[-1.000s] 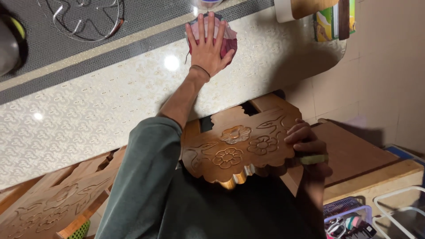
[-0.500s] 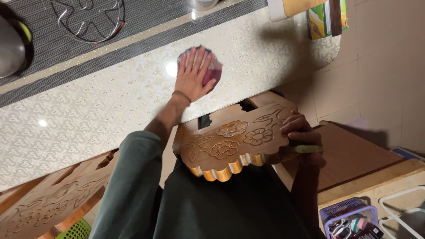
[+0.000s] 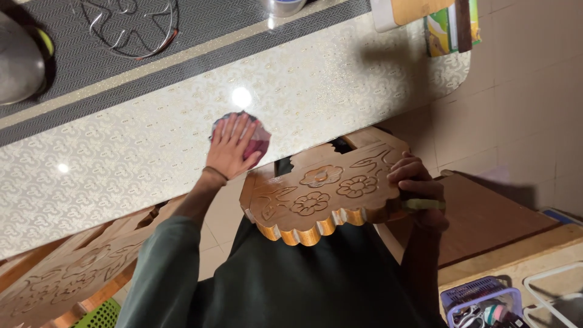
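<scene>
— What have your hands got, seen from the head camera?

— My left hand (image 3: 232, 146) lies flat, fingers spread, pressing a pink and dark cloth (image 3: 257, 141) onto the pale patterned worktop (image 3: 340, 91), close to its near edge. My right hand (image 3: 415, 188) is closed round the right edge of a carved wooden panel (image 3: 322, 197), which I hold in front of my chest, just below the worktop's edge.

— How do those two things handle?

— The cloth looks soft and light, I'd say; it bunches under my palm and should slide easily on that glossy surface. The panel looks stiff and fairly heavy, with flower carvings and a scalloped rim. I'd judge the plain side edge the safest grip, since the carved face could chip.

— Anything else nearby?

— A purple basket (image 3: 480, 297) sits low to my right.
</scene>
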